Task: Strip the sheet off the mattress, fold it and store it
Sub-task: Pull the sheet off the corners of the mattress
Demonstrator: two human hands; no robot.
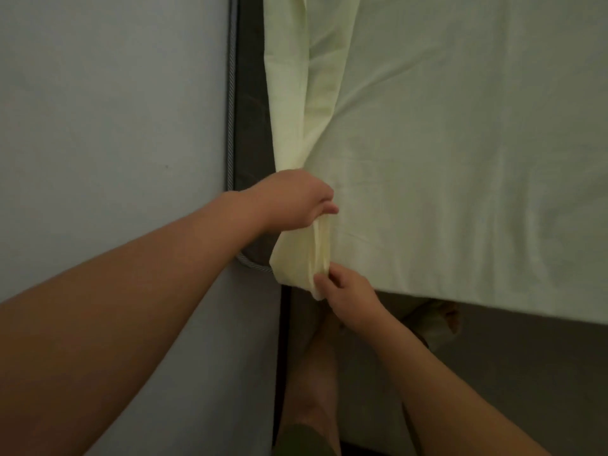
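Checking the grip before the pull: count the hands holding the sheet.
2. The left hand grips the gathered sheet edge by the wall; the right hand pinches the corner just below it.

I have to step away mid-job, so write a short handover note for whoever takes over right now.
Left hand: grips the gathered edge of the pale yellow sheet.
Right hand: pinches the same bunched edge lower down, at the sheet's corner.
Sheet: mostly spread flat, its left edge lifted and bunched beside the dark gap next to the grey surface.
Done: one corner gathered.
Left: pull the rest free, fold, store.
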